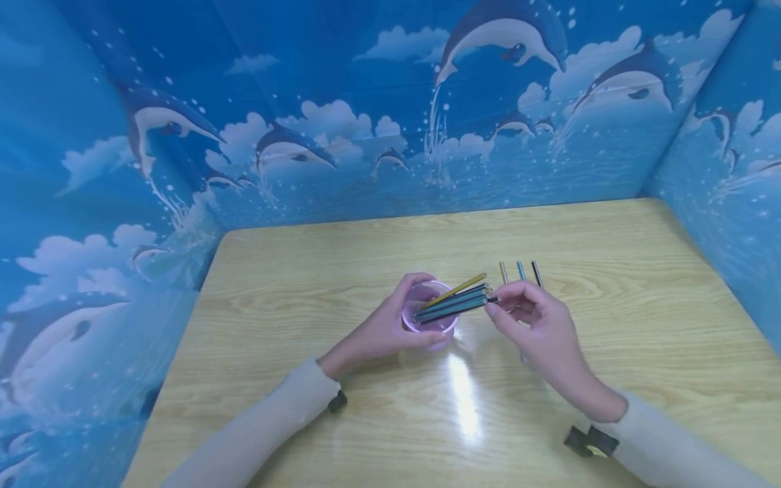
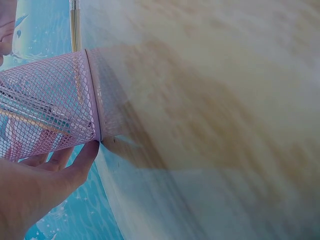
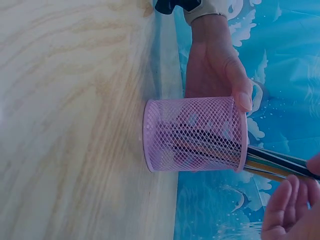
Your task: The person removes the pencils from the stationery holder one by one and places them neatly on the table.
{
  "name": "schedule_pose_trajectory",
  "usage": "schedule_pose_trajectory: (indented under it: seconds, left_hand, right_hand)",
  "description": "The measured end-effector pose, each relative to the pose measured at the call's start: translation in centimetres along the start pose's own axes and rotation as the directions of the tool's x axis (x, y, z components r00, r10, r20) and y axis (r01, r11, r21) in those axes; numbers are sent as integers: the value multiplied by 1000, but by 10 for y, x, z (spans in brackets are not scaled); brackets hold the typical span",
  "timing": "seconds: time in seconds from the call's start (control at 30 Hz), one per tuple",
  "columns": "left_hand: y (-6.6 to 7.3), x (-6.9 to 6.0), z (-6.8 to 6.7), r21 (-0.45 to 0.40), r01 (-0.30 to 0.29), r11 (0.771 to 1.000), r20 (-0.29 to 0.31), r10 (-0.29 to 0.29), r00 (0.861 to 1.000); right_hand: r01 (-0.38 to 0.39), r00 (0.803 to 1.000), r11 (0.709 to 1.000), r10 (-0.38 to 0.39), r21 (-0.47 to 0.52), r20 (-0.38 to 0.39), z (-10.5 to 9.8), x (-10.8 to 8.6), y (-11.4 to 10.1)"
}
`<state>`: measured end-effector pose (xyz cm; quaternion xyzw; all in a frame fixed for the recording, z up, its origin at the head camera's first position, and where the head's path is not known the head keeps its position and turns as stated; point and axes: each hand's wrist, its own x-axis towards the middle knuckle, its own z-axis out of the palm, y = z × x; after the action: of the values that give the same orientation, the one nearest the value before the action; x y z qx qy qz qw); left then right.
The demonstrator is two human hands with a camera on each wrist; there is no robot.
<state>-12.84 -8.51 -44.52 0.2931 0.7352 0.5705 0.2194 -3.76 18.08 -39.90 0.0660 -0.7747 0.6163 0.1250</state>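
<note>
A pink mesh pen cup (image 3: 195, 134) stands on the table, holding several pencils (image 1: 454, 305) that lean right over its rim. My left hand (image 1: 393, 315) grips the cup from the left, thumb and fingers curled round its wall; in the left wrist view the left hand's fingers (image 2: 75, 167) lie against the mesh. At the leaning pencils' upper ends, my right hand (image 1: 539, 325) pinches a dark pencil (image 3: 285, 161) between thumb and fingertips. Whether it holds more than that one cannot be told. The pencils' lower parts show only dimly through the mesh.
Three more pencils, gold, blue (image 1: 521, 270) and black, lie side by side beyond my right hand, which partly hides them. The wooden table (image 1: 293, 285) meets a blue dolphin-print backdrop (image 1: 342, 135) at its back and sides.
</note>
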Motion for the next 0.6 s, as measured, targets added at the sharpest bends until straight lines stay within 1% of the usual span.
schedule_pose_trajectory:
  seconds: [0.07, 0.13, 0.2, 0.3, 0.37, 0.47, 0.57, 0.6]
  left_hand:
    - [0, -1, 0, -6, 0, 1000, 1, 0, 1000]
    - [1, -1, 0, -11, -2, 1000, 3, 2, 1000]
    - [1, -2, 0, -16, -1, 1000, 6, 1, 1000]
    - [2, -3, 0, -11, 7, 1000, 4, -7, 1000]
    - [2, -2, 0, -6, 10, 1000, 1, -10, 1000]
    - [2, -2, 1, -7, 9, 1000, -4, -9, 1000]
    - [2, -1, 2, -24, 8, 1000, -6, -8, 1000]
    - [2, -1, 2, -27, 8, 1000, -6, -8, 1000]
  right_hand:
    - [33, 999, 998, -32, 47, -32, 1, -2, 0]
    - [66, 997, 992, -61, 105, -53, 1, -4, 1]
    - [101, 993, 985, -91, 142, -76, 1, -5, 1]
    - [148, 984, 968, -123, 200, -131, 0, -6, 1]
    - [188, 973, 952, -148, 240, -175, -1, -6, 0]
    - [237, 959, 921, -170, 310, -227, -4, -3, -2]
    - [278, 947, 877, -183, 392, -263, -7, 2, -5]
    - [290, 944, 856, -183, 428, -274, -9, 3, -6]
